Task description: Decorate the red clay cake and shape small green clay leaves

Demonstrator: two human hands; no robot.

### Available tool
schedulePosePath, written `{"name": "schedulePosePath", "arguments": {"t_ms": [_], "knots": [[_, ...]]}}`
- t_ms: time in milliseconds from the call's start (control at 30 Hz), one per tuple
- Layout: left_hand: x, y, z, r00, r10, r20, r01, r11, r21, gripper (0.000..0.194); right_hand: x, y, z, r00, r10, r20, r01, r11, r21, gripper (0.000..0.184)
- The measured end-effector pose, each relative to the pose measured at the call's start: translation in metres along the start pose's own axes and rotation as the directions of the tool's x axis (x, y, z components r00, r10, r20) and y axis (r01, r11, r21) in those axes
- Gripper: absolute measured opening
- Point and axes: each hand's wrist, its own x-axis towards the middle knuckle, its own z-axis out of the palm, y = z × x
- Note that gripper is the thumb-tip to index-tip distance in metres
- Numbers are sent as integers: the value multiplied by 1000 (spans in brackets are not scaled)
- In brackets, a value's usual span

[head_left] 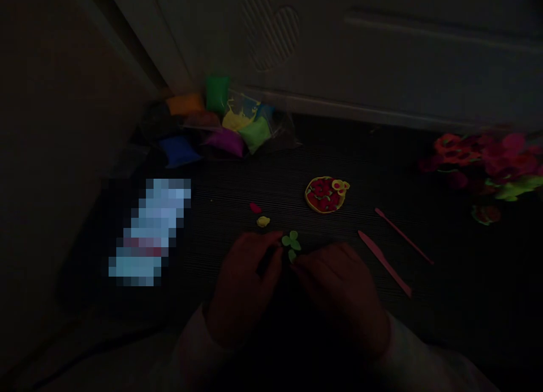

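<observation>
The room is very dark, so fine detail is hard to see. Small green clay leaves [291,241] in a cluster lie at the fingertips of my left hand [244,281], whose thumb and index finger curl together at their edge. My right hand [341,293] pinches the lower end of a separate small green clay leaf [292,255], just below the cluster. Beyond my hands are a yellow clay bit [263,222] and a red clay bit [255,208]. A round yellow-rimmed clay piece [326,195] filled with red and green shapes lies farther back.
A pink plastic knife [384,263] and a thin pink tool [404,235] lie right. Colored clay packets, including a blue one [179,150], are heaped at back left. A blurred bright screen [150,233] is at left. Clay flowers [496,154] stand far right.
</observation>
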Motion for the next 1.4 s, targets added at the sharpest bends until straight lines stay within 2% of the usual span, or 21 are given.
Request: {"name": "schedulePosePath", "arguments": {"t_ms": [200,267,333,500,633,700,767,833,900,1000,1067,1167,1300,1400], "knots": [[-2,2,-5,997,-73,-3,73,994,-80,17,-7,-2,-6,1000,14,-27,-12,996,90,8],[-4,5,-8,995,-94,23,96,985,-143,13,-11,-6,-11,995,78,-67,-65,980,189,7],[-9,9,-10,993,-106,56,116,969,-218,11,-15,-12,-16,975,192,-115,-150,941,303,6],[-23,19,-13,987,-136,85,156,935,-319,11,-23,-28,-24,865,466,-185,-320,798,511,3],[-30,23,-17,978,-193,77,208,917,-339,11,-31,-34,-21,763,622,-173,-344,618,706,6],[-32,23,-16,970,-227,85,243,900,-363,11,-35,-32,-18,732,667,-139,-355,548,757,15],[-33,22,-14,962,-263,81,273,880,-389,12,-38,-27,-15,737,665,-119,-394,566,724,24],[-35,20,-10,957,-286,50,281,873,-399,12,-40,-20,-12,766,633,-117,-420,629,654,19],[-36,17,-6,968,-250,10,234,890,-391,12,-41,-15,-11,774,624,-106,-439,650,620,11],[-37,13,-5,977,-212,20,203,899,-388,13,-43,-11,-10,730,682,-56,-493,581,647,16],[-38,13,-6,973,-229,25,220,890,-400,14,-43,-11,-9,706,708,-24,-507,528,681,21],[-37,13,-7,963,-267,34,256,867,-428,15,-44,-11,-6,721,692,-29,-472,522,710,20],[-37,12,-4,957,-287,46,274,838,-473,17,-44,-4,1,778,621,-93,-380,584,718,23],[-37,10,-3,953,-299,47,283,827,-486,17,-44,-2,4,781,612,-123,-339,581,740,28]]}}
